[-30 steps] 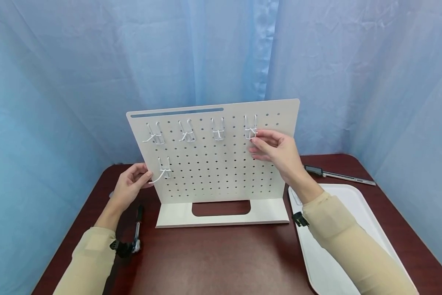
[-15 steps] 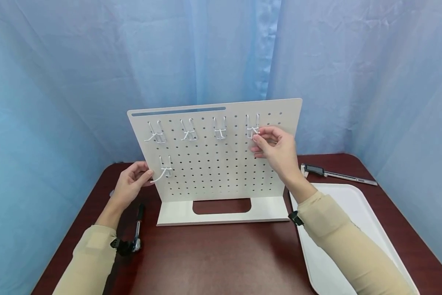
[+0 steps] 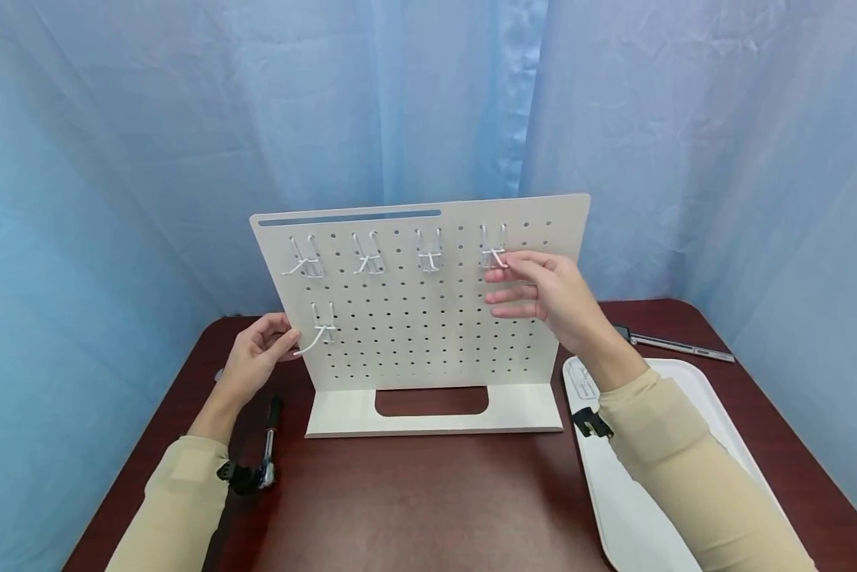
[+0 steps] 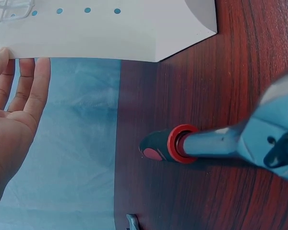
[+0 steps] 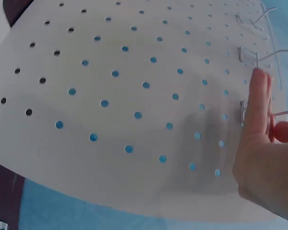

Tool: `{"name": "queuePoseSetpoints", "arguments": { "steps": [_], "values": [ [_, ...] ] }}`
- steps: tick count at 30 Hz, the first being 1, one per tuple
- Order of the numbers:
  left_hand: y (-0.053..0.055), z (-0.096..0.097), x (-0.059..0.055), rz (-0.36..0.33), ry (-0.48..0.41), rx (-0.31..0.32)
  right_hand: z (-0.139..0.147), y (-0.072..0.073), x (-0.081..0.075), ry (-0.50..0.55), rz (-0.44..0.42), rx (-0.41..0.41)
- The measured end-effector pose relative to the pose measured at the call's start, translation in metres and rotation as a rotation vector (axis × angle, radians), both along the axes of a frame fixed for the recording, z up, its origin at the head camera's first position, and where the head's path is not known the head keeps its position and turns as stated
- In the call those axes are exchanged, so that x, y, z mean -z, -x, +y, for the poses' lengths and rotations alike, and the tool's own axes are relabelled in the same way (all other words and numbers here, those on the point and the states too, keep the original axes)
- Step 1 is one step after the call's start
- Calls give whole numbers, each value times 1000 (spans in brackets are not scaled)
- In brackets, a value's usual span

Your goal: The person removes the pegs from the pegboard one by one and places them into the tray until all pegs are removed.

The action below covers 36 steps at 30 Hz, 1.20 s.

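A white pegboard (image 3: 399, 318) stands upright on its base. Several white wire hooks hang in it: three hooks along the top left, such as the middle hook (image 3: 429, 258), and a lower-left hook (image 3: 322, 330). My left hand (image 3: 256, 357) grips the board's left edge, thumb in front and fingers behind, as the left wrist view also shows. My right hand (image 3: 550, 294) is at the top-right hook (image 3: 494, 253), thumb and index fingertip together at the end of its prong. Its other fingers stretch out before the board; in the right wrist view they partly hide the hook.
A ratchet wrench (image 3: 268, 449) lies left of the board, its dark handle with a red ring (image 4: 182, 143) showing in the left wrist view. At right are a white tray (image 3: 657, 492) holding wire pieces (image 3: 582, 383) and a digital caliper (image 3: 678, 346). Blue curtains surround the brown table (image 3: 428, 508).
The right hand has shifted slightly right and down, its thumb and index finger sliding towards the prong's end and its other fingers spreading. The left hand keeps its grip on the board.
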State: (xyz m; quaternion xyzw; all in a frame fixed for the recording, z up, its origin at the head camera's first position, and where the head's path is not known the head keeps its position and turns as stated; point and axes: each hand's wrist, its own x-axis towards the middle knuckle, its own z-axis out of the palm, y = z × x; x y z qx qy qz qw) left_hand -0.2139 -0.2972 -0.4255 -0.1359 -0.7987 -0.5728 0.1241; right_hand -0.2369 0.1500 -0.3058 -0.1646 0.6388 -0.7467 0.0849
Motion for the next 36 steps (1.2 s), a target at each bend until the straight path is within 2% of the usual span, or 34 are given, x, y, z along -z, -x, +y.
{"name": "queuePoseSetpoints", "arguments": {
  "steps": [2, 5, 11, 17, 26, 36],
  "values": [
    [0, 0, 0, -3, 2, 4, -1, 1, -1, 58, -99, -73],
    [-1, -1, 0, -3, 0, 5, -3, 3, -4, 99, -170, -127],
    [0, -1, -1, -3, -20, 0, -7, 6, -6, 186, -237, -113],
    [0, 1, -2, -5, -27, -1, -10, 6, -5, 255, -232, -107],
    [2, 2, -1, 4, -10, -29, -10, 5, -4, 206, -168, -115],
    [-2, 5, -2, -5, -7, -44, -18, 4, -8, 165, -237, -82]
  ]
}}
